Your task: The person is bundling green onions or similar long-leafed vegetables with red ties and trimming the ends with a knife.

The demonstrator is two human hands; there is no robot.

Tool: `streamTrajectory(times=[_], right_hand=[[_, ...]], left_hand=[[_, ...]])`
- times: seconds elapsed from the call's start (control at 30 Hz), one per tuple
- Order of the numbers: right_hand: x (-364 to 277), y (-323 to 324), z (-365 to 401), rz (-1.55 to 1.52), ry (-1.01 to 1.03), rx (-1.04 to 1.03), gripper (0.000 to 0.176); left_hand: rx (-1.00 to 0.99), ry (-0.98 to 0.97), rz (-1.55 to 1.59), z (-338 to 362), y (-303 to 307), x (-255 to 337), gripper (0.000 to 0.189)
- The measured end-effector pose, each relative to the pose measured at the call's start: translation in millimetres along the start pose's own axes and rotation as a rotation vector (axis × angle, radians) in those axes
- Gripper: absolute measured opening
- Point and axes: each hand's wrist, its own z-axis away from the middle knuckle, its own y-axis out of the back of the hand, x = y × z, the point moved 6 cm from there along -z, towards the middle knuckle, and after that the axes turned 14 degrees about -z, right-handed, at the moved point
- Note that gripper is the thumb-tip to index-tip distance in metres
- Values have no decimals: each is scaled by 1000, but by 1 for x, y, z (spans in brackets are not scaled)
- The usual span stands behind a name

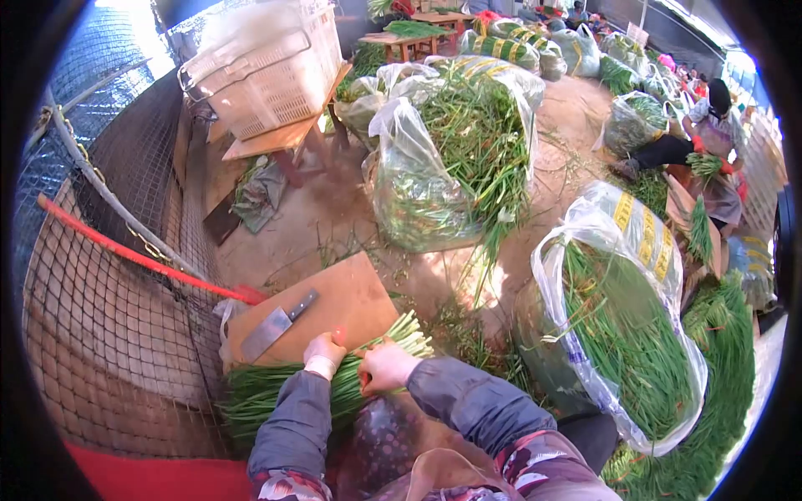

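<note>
A thick bundle of chives [276, 391] lies across the near edge of a wooden board [359, 292], long green leaves to the left and pale stem ends to the right. My left hand [326, 352] is closed over the middle of the bundle, with something small and red at its fingertips. Close beside it, my right hand [387, 367] is curled on the bundle near the pale ends; its fingertips are partly hidden. On the board, just beyond my left hand, rests a cleaver [280, 324] with a dark handle.
Large clear plastic bags of chives stand ahead [388, 192] and to the right [677, 334]. A white crate [267, 100] sits on a small wooden table. Netting [109, 317] and a red pole [142, 250] border the left. A person [710, 134] sits at far right, holding greens.
</note>
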Motion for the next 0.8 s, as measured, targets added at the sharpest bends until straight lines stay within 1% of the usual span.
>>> streamTrajectory(times=[0.03,0.07,0.13,0.2,0.23,0.27,0.3,0.33,0.37,0.4,0.43,0.47,0.5,0.53,0.57,0.63,0.67,0.7,0.73,0.77,0.8], right_hand=[[-4,3,5,-1,24,70,27],[-6,3,8,13,28,72,27],[-7,4,11,29,-37,96,27],[-8,5,14,36,-59,109,26],[-10,5,15,43,-40,122,25],[-11,5,15,48,-27,138,24],[-7,3,14,-15,-15,149,22],[-1,-2,11,-31,-18,176,20],[-8,4,15,-57,-29,168,20],[-5,2,12,-68,-23,177,19],[-2,0,11,-82,-57,159,19],[-4,3,12,-77,-52,176,19],[0,0,10,-75,-54,175,20],[0,2,8,-63,-32,166,20],[2,2,8,-60,-33,170,20],[-11,6,10,32,63,232,23],[-12,3,8,64,-3,144,24],[-25,10,15,124,34,199,23],[-35,9,17,240,43,266,14],[-54,22,29,172,29,260,13],[-49,10,33,111,13,161,11]], left_hand=[[-20,-126,-3,-2,-1,7,20],[-34,-253,-3,-4,0,16,20],[-51,-291,-15,2,15,24,19],[-98,-373,-92,9,16,30,19],[-86,-395,-104,12,16,29,20],[-50,-358,-49,12,11,22,19],[31,-326,27,14,6,18,16],[110,-277,33,12,-5,15,14],[229,-335,156,11,-18,6,16],[225,-273,196,4,-26,3,16],[298,-333,515,-5,-41,-6,14],[374,-378,345,6,-23,-2,17],[262,-370,366,-11,-41,-11,19],[200,-313,336,-10,-37,-9,21],[201,-328,377,-9,-35,-8,20],[188,-323,416,-11,-43,-12,19],[203,-350,510,-20,-52,-10,20],[217,-354,601,-23,-54,-19,22],[160,-315,582,14,-10,0,27],[12,-341,737,0,-30,-4,29],[113,-313,850,5,-30,-1,28]])
